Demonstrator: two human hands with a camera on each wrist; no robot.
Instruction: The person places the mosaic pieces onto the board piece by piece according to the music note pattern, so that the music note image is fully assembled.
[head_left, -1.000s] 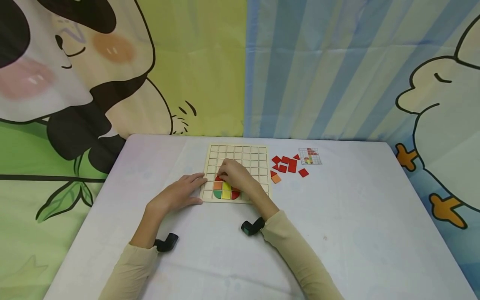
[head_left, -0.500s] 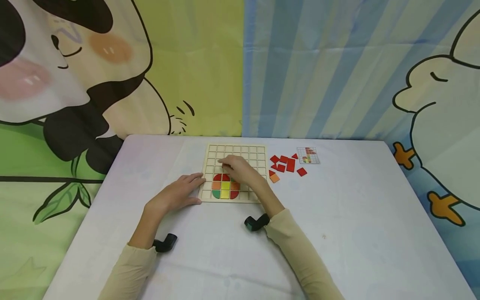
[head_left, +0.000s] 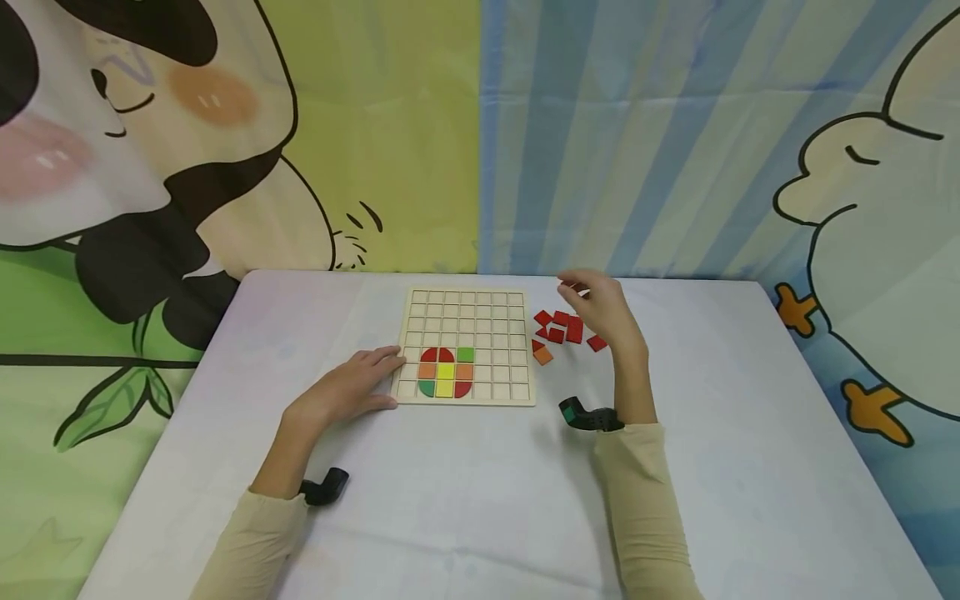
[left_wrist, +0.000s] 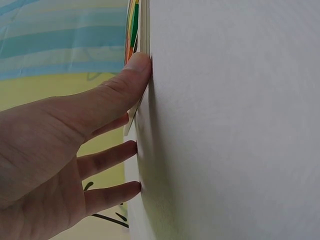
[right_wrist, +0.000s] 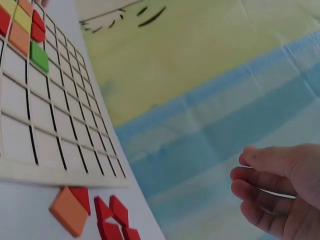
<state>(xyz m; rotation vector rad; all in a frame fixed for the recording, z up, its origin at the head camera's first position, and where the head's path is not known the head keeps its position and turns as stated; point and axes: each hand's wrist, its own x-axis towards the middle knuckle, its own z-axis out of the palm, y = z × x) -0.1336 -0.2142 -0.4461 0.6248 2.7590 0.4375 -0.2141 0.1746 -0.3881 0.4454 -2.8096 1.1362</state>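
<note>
The wooden grid board lies flat on the table, with a cluster of coloured tiles in its lower left cells. Among them are red rounded tiles, a yellow tile, orange tiles and a green square. My left hand rests at the board's left edge; the left wrist view shows its thumb against the edge and its fingers extended. My right hand hovers beyond the board's right side, fingers loosely bent, nothing visible in them.
Several loose red tiles and an orange square lie right of the board. The patterned card seen before is hidden behind my right hand. A cartoon curtain hangs beyond the table's far edge.
My right hand has lifted off the board and moved right, over the loose tiles. The green square it covered is now in plain view. My left hand has stayed at the board's edge.
</note>
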